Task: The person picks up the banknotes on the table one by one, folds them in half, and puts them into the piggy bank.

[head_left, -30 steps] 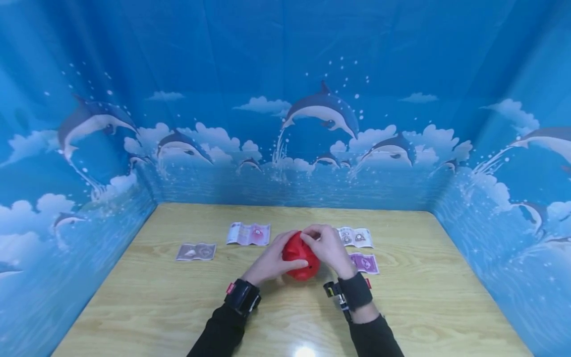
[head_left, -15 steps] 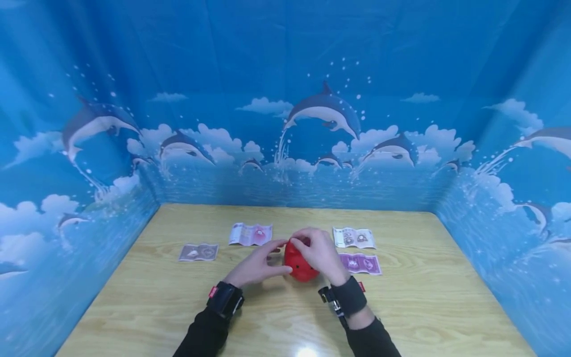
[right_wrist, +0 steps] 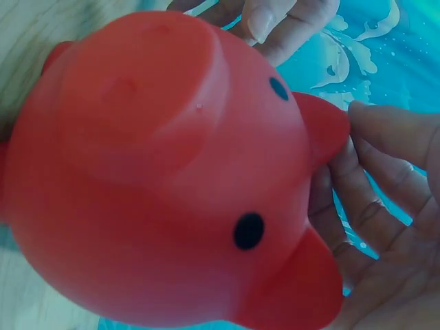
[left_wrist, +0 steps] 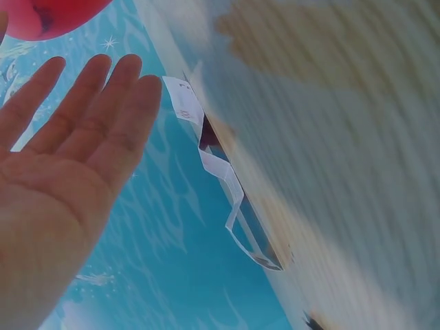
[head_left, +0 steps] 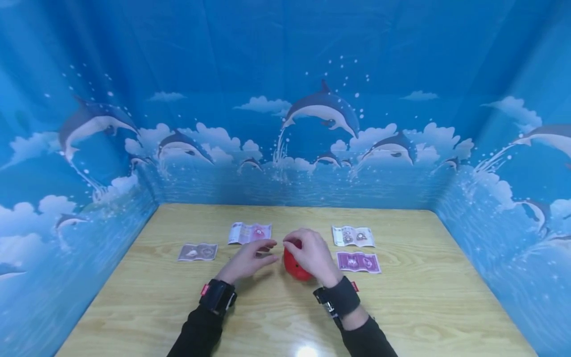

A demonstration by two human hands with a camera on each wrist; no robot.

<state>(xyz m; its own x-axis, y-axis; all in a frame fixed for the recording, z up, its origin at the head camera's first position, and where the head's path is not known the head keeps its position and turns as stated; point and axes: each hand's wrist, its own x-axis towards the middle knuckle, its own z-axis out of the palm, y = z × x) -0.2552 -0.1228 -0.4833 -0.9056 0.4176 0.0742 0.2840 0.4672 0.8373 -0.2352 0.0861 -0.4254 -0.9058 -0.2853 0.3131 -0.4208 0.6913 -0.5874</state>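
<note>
A red piggy bank [head_left: 295,265] with dark eyes and rounded ears stands on the wooden table, its face and snout filling much of the right wrist view. My right hand [head_left: 311,252] reaches over it from the right. Thumb and fingers curl around one ear [right_wrist: 326,127], the thumb touching its tip and the fingers behind. To the left of the bank, my left hand [head_left: 248,259] hovers apart from it with relaxed, spread fingers and nothing held. In the left wrist view, its palm and straight fingers [left_wrist: 96,124] show below the bank's red edge.
Creased paper banknotes lie flat around the bank: a brownish note [head_left: 198,252] and a pink one [head_left: 250,233] to the left, a whitish note [head_left: 353,236] and a purple one [head_left: 358,262] to the right. A blue dolphin curtain [head_left: 285,183] surrounds the table's back and sides.
My left hand has let go of the piggy bank and moved away to the left. My right hand has shifted slightly left over the bank, uncovering the purple and whitish notes.
</note>
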